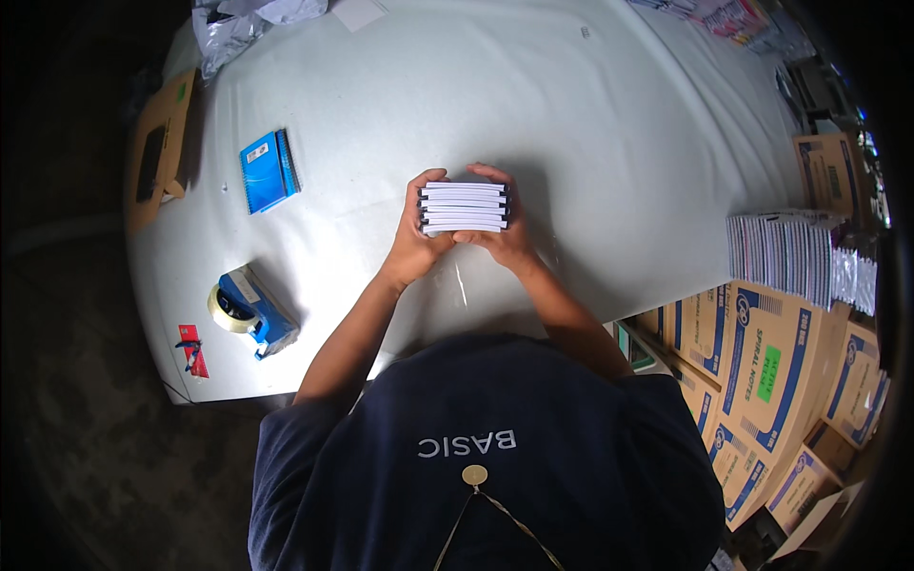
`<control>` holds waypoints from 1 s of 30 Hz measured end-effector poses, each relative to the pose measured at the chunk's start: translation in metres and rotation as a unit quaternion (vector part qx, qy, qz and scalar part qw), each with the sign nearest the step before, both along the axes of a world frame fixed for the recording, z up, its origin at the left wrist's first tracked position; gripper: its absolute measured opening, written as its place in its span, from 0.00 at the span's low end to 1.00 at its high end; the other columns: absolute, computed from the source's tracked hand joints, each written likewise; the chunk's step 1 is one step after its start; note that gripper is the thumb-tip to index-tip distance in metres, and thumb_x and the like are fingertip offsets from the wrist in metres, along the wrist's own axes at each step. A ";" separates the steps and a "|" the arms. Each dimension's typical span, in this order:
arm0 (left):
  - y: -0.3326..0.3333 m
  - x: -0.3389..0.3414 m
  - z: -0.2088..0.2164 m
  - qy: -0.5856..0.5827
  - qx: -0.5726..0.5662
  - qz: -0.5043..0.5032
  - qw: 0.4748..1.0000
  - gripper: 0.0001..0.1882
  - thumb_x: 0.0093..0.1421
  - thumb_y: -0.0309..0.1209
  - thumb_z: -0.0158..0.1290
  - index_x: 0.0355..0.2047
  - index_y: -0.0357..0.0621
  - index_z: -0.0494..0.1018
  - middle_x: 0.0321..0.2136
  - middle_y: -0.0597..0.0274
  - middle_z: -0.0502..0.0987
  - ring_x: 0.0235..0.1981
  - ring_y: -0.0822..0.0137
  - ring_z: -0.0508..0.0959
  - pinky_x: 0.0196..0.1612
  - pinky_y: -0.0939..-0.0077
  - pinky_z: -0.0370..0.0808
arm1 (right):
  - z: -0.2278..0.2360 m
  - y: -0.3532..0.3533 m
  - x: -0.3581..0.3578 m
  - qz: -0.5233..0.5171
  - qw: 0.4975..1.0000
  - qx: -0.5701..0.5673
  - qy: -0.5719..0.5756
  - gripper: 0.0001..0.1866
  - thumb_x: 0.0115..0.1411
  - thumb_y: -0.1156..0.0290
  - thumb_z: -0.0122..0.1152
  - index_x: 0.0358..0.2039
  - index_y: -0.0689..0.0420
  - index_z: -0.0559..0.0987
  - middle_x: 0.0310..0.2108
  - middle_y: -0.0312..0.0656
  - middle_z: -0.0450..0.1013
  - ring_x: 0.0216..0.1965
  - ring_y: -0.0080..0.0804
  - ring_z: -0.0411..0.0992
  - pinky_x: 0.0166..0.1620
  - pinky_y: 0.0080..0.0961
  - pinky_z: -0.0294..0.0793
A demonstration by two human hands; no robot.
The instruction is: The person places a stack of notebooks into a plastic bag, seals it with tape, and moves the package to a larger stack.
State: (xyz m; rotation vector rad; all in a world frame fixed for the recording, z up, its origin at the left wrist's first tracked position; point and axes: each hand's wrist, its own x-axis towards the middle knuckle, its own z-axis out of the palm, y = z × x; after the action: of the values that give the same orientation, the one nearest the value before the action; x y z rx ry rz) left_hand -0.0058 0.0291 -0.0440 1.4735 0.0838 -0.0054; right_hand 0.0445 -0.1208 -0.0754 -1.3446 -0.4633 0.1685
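A stack of several spiral notebooks [464,207] is held between my two hands, with the white page edges facing up toward me and dark bindings at the sides. My left hand [419,224] grips the stack's left end, thumb and fingers bent around it. On the other end, my right hand [507,224] closes around the notebooks in the same way. Both hands are over the middle of the pale table [609,171]. Off to the left lie blue spiral notebooks [269,171], apart from my hands.
A blue tape dispenser [259,309] with a clear roll stands at the near left, beside a red card [191,352] with a small dark item on it. Cardboard [164,152] sits at the left edge. Stacked notebooks [781,257] and cartons [771,381] are at right.
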 end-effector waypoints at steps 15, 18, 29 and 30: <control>-0.007 0.010 -0.011 -0.019 0.035 -0.011 0.999 0.32 0.52 0.22 0.59 0.55 0.42 0.57 0.48 0.60 0.69 0.51 0.69 0.69 0.55 0.73 0.66 | -0.014 -0.004 0.015 -0.022 0.998 -0.022 -0.047 0.42 0.33 0.63 0.81 0.48 0.58 0.67 0.44 0.39 0.71 0.46 0.27 0.70 0.49 0.26 0.71; 0.001 0.014 -0.019 0.041 0.014 -0.055 0.998 0.33 0.52 0.21 0.59 0.55 0.42 0.54 0.47 0.58 0.69 0.50 0.68 0.69 0.53 0.72 0.67 | -0.024 -0.009 0.019 -0.007 0.997 -0.063 -0.039 0.40 0.33 0.65 0.81 0.47 0.59 0.67 0.43 0.39 0.72 0.45 0.28 0.71 0.49 0.26 0.71; 0.041 0.019 0.050 0.093 0.278 -0.097 0.951 0.36 0.60 0.58 0.43 0.55 0.40 0.60 0.47 0.45 0.71 0.45 0.54 0.75 0.50 0.67 0.69 | 0.052 -0.016 0.021 0.149 0.945 0.105 0.270 0.25 0.54 0.71 0.60 0.52 0.62 0.66 0.44 0.43 0.70 0.43 0.30 0.71 0.48 0.28 0.72; 0.060 0.029 0.042 0.074 0.379 -0.014 0.922 0.33 0.60 0.55 0.47 0.55 0.42 0.62 0.47 0.48 0.72 0.44 0.53 0.75 0.48 0.65 0.71 | 0.049 -0.017 0.020 0.142 0.943 0.106 0.280 0.24 0.55 0.71 0.60 0.51 0.62 0.66 0.44 0.43 0.70 0.43 0.30 0.71 0.47 0.28 0.72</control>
State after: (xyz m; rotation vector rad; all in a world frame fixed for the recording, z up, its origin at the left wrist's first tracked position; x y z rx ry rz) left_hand 0.0230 0.0887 -0.0016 2.2520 0.2039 -0.1189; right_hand 0.0644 -0.1375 -0.0262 -0.9548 -0.1794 0.7008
